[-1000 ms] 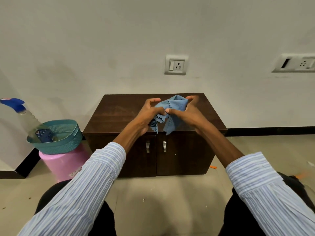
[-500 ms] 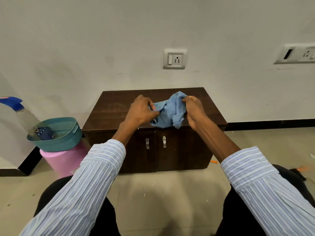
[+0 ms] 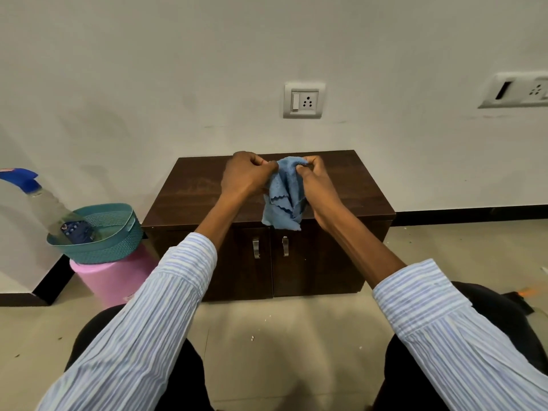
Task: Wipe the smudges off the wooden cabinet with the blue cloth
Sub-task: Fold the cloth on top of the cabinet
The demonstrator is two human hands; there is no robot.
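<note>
We sit facing a plain off-white wall (image 3: 148,84) above a pale tiled floor (image 3: 296,336), and against that wall stands the wooden cabinet (image 3: 201,191), a low boxy piece in dark brown veneer with a flat, slightly glossy top and two doors, each carrying a small metal handle (image 3: 256,248). To its left is a smooth pink plastic stool (image 3: 112,280) with a round teal basket (image 3: 118,232) of woven-look plastic sitting on it, and a clear spray bottle (image 3: 44,203) with a blue trigger head leans out of the basket. Our forearms reach forward in striped blue-and-white sleeves (image 3: 142,330), rolled back from the wrists. Above the cabinet top we hold the blue cloth (image 3: 283,197), a soft, napped microfibre piece with wavy scalloped edges, bunched at the top and hanging in loose folds down past the cabinet's front edge. Our left hand (image 3: 244,173) has its fingers curled in and pinches the cloth's upper left side; our right hand (image 3: 315,179) likewise has curled fingers gripping the upper right of the bunch. On the wall sits a white rectangular socket plate (image 3: 303,99).
</note>
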